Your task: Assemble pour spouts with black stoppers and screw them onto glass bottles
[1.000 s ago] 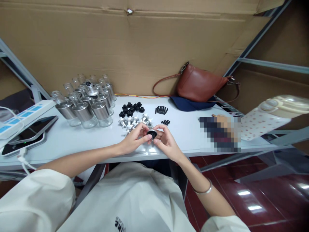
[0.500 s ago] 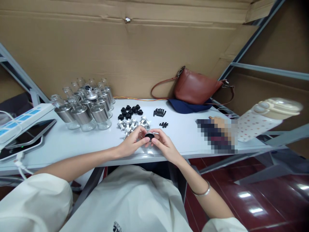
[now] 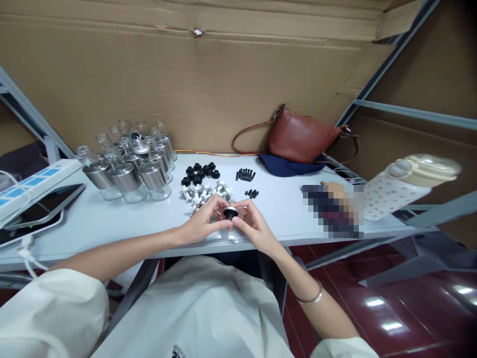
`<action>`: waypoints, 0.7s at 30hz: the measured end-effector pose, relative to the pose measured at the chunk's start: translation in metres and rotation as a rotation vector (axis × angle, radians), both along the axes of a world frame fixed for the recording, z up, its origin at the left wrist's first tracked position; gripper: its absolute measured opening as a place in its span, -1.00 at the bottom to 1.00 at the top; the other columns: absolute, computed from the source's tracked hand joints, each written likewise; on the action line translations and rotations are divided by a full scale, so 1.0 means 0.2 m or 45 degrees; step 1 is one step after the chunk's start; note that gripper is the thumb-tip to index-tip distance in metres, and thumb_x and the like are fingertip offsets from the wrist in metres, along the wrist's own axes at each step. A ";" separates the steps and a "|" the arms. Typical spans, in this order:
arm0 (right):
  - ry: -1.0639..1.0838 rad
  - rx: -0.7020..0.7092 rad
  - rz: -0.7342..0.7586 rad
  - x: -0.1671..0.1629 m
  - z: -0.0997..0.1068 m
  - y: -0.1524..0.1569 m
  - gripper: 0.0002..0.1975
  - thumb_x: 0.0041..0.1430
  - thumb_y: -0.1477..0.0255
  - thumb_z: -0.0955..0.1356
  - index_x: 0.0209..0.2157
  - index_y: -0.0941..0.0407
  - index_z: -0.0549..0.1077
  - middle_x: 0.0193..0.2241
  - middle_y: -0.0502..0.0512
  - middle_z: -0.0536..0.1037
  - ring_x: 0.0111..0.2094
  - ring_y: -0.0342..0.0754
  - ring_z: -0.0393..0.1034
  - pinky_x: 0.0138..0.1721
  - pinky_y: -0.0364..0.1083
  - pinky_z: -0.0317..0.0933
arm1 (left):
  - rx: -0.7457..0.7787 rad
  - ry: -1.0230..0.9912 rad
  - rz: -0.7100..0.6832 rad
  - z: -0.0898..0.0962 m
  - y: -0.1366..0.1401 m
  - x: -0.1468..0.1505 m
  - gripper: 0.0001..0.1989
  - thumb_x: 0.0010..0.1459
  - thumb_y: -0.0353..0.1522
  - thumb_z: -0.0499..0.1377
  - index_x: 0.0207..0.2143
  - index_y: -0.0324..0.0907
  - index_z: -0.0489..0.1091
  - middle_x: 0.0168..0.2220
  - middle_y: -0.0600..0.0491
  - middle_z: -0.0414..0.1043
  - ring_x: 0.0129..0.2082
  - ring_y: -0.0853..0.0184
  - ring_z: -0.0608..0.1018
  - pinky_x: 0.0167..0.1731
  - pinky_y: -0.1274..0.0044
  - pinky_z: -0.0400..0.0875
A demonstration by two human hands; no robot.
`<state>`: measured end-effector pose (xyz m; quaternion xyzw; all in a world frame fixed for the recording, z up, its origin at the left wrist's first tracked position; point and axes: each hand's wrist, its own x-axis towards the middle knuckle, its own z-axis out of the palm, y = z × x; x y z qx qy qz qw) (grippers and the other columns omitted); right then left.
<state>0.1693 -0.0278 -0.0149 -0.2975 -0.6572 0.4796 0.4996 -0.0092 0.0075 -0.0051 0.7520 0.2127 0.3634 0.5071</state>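
Between the fingertips of both hands, just above the table's front edge, is a bottle stopper [image 3: 230, 213] with a silver rim and a ribbed black lower part. My left hand [image 3: 204, 220] pinches it from the left, and my right hand [image 3: 257, 226] grips it from the right. Right behind my left hand lies a heap of silver-and-white pourer tops [image 3: 203, 195]. Farther back is a cluster of black ribbed stoppers [image 3: 199, 174]. Small black tubes [image 3: 245, 174] and shorter black caps [image 3: 252, 193] lie in two groups to the right of these.
Several glass bottles with steel sleeves [image 3: 128, 181] stand at the back left. A power strip [image 3: 33, 186] and tablet [image 3: 44, 206] lie at far left. A brown bag [image 3: 303, 134] rests on a navy cap [image 3: 286, 166]; a dotted drink bottle [image 3: 395, 189] is at right.
The stopper has tipped between my fingers, so its ribbed black part now shows below the silver rim. Both hands stay in nearly the same place.
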 end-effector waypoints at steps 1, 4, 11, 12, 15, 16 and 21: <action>-0.001 0.001 -0.016 0.00 0.00 0.00 -0.78 0.22 0.26 0.33 -0.18 0.04 0.25 -0.41 -0.02 0.45 -0.40 -0.08 0.40 -0.27 -0.06 0.23 | 0.042 0.010 0.023 0.00 0.00 0.00 -0.74 0.14 -0.30 0.20 -0.18 -0.15 0.21 -0.20 0.05 0.24 -0.27 0.37 0.45 -0.25 0.48 0.35; -0.025 0.014 -0.070 0.00 -0.01 0.00 -0.76 0.20 0.24 0.34 -0.21 0.04 0.24 -0.50 -0.07 0.41 -0.45 -0.09 0.37 -0.32 -0.08 0.19 | 0.135 0.037 0.061 0.00 0.01 -0.01 -0.72 0.13 -0.30 0.21 -0.13 -0.13 0.25 -0.15 0.02 0.20 -0.23 0.36 0.39 -0.22 0.48 0.36; -0.052 0.015 -0.114 0.00 -0.02 0.01 -0.71 0.16 0.14 0.34 -0.24 0.05 0.28 -0.56 -0.11 0.33 -0.48 -0.09 0.30 -0.34 -0.08 0.17 | 0.150 0.041 0.061 0.00 0.01 -0.01 -0.71 0.13 -0.27 0.22 -0.13 -0.14 0.26 -0.17 0.02 0.20 -0.23 0.35 0.37 -0.22 0.47 0.37; -0.046 0.020 -0.119 0.00 -0.02 0.02 -0.70 0.15 0.14 0.35 -0.25 0.05 0.29 -0.55 -0.11 0.32 -0.48 -0.10 0.29 -0.34 -0.08 0.17 | 0.158 0.043 0.058 0.00 0.01 -0.01 -0.71 0.13 -0.27 0.22 -0.13 -0.14 0.26 -0.16 0.02 0.20 -0.23 0.35 0.37 -0.21 0.47 0.37; -0.029 0.062 -0.163 -0.01 -0.02 0.02 -0.72 0.13 0.15 0.37 -0.28 0.05 0.32 -0.50 -0.07 0.33 -0.43 -0.10 0.29 -0.31 -0.08 0.19 | 0.181 0.043 0.055 0.01 0.00 -0.01 -0.72 0.13 -0.27 0.21 -0.14 -0.13 0.26 -0.15 0.01 0.19 -0.21 0.34 0.37 -0.20 0.47 0.37; -0.019 0.073 -0.172 -0.01 -0.01 0.02 -0.72 0.12 0.15 0.37 -0.29 0.05 0.31 -0.48 -0.06 0.34 -0.41 -0.09 0.30 -0.29 -0.07 0.20 | 0.184 0.045 0.063 0.01 0.00 -0.01 -0.72 0.13 -0.27 0.21 -0.14 -0.13 0.27 -0.14 0.01 0.19 -0.20 0.34 0.37 -0.20 0.47 0.37; 0.133 -0.016 -0.107 -0.02 0.02 0.02 -0.54 0.06 0.17 0.42 -0.14 -0.02 0.13 -0.39 -0.03 0.42 -0.34 -0.05 0.40 -0.17 0.02 0.26 | 0.184 0.063 0.115 0.03 0.00 -0.01 -0.73 0.12 -0.26 0.21 -0.14 -0.12 0.29 -0.08 -0.02 0.18 -0.15 0.30 0.37 -0.19 0.46 0.38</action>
